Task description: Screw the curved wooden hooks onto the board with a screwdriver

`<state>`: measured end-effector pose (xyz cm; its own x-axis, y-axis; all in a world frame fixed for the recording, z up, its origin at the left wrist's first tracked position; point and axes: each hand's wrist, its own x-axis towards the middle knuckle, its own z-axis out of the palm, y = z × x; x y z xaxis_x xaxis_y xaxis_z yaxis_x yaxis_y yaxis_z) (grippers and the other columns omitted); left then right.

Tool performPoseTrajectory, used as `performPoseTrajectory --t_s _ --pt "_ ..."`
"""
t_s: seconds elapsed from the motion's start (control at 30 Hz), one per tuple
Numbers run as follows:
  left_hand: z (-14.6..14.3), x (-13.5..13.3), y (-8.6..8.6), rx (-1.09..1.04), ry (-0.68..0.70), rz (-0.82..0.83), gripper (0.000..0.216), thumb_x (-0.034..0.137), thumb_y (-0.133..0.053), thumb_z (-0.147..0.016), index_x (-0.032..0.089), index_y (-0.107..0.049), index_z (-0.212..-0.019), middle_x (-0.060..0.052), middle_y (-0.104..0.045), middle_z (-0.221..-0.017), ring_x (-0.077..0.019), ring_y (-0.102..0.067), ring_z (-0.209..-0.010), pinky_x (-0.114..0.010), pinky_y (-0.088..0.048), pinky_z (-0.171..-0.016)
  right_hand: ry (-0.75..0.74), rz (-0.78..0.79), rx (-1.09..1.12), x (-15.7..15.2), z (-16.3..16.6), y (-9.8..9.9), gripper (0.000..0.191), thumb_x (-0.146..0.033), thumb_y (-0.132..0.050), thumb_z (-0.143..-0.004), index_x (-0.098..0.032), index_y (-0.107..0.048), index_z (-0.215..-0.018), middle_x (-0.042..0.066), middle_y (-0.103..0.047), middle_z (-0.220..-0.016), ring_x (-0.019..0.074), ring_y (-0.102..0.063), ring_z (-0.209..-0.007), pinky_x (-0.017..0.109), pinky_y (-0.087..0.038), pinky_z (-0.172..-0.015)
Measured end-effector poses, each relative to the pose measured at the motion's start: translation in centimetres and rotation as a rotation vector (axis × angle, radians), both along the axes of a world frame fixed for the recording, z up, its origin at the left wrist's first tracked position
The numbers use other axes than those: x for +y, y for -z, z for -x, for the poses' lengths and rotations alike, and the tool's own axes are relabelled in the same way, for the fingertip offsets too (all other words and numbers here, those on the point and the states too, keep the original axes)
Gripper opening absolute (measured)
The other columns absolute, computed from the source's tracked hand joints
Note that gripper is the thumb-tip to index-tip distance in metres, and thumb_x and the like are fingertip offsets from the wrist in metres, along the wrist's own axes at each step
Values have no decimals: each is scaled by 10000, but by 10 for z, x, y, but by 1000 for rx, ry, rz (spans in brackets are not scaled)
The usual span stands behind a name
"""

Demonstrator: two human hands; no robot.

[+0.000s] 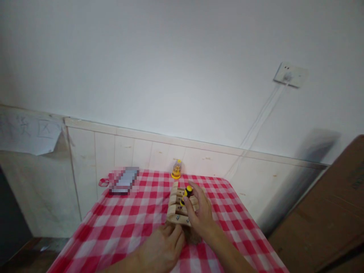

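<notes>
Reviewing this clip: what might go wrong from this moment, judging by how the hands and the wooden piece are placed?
The yellow-and-black screwdriver leans in the right hand, so its tip might slip and scratch the slatted wooden piece.

The left hand is at the near end of the wood, so a slip that way could strike its fingers.

The wood is over a checked cloth, which might slide or bunch under pressure.

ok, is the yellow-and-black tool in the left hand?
No, the right hand holds the yellow-and-black tool over the wooden piece, while the left hand is at the piece's near end.
</notes>
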<state>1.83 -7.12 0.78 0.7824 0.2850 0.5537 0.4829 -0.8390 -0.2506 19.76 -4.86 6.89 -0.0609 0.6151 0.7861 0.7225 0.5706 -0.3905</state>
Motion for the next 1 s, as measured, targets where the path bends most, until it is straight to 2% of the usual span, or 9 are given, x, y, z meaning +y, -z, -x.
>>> performPoseTrajectory --t_s 0.13,0.3,0.53,0.67,0.83,1.0 --pt "2 1 4 11 -45 -6 167 75 -534 -957 151 -589 -1096 -108 -714 -1021 -268 -717 -880 -341 -555 -620 -11 -47 -20 -4 -4 7 379 -233 -599 -987 -231 -580 -1365 125 -774 -1187 269 -781 -1053 422 -662 -882" --pt "9 3 10 54 -84 27 240 63 -496 -965 117 -609 -1169 -187 -711 -1174 -258 -736 -891 -325 -581 -614 -19 -74 -74 -16 1 4 431 -204 -601 -995 -252 -546 -1420 118 -774 -1233 268 -779 -1085 430 -650 -947" --pt "6 -5 9 241 -164 71 330 42 -517 -962 70 -644 -1266 -283 -681 -1294 -314 -762 -961 -363 -635 -619 -29 -134 -93 -21 8 4 456 -196 -598 -1006 -249 -543 -1456 108 -789 -1221 254 -781 -1095 381 -659 -937" --pt "4 -11 -1 304 -202 109 370 42 -483 -977 77 -643 -1308 -323 -641 -1349 -319 -759 -985 -370 -645 -630 -9 -54 -46 -21 7 5 449 -207 -595 -1005 -250 -553 -1450 113 -778 -1256 261 -778 -1112 398 -648 -962" --pt "4 -14 -8 287 -248 106 341 108 -531 -984 82 -677 -1291 -320 -641 -1353 -305 -757 -932 -348 -638 -595 -13 64 -12 -20 5 3 403 -257 -581 -1015 -247 -575 -1417 116 -774 -1259 264 -771 -1119 408 -639 -954" --pt "3 -14 -8 244 -267 59 335 99 -504 -995 115 -707 -1260 -292 -657 -1339 -267 -752 -898 -339 -638 -631 -27 72 -22 -17 5 -1 377 -241 -560 -1012 -243 -580 -1388 114 -768 -1268 258 -761 -1125 411 -626 -962"
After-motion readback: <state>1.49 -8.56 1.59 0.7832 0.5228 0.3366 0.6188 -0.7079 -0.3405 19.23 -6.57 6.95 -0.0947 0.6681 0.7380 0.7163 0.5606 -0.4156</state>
